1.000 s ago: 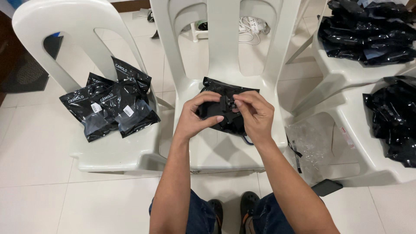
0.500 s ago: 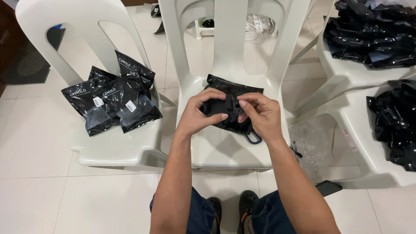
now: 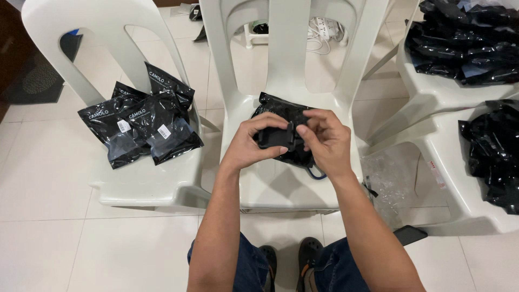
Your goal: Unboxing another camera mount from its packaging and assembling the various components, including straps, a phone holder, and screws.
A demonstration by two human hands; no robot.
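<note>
Both hands, left hand (image 3: 254, 146) and right hand (image 3: 324, 141), close their fingers on a small black folded item (image 3: 277, 139) above the white plastic chair (image 3: 281, 184) seat's middle, hiding a glossy black pouch (image 3: 281, 108) behind. Sealed black packets (image 3: 141, 123) pile on the left white chair (image 3: 146, 181) (near its back edge); crumpled clear plastic (image 3: 390, 184) lies right.

This looks like a room in a home used for makeshift packing work. White plastic chairs (image 3: 281, 81) on a pale tiled floor (image 3: 48, 184) serve as work surfaces, stacked with sealed black pouches (image 3: 143, 121) and loose black bags (image 3: 459, 43). A white power strip (image 3: 324, 27) lies on the floor behind.
</note>
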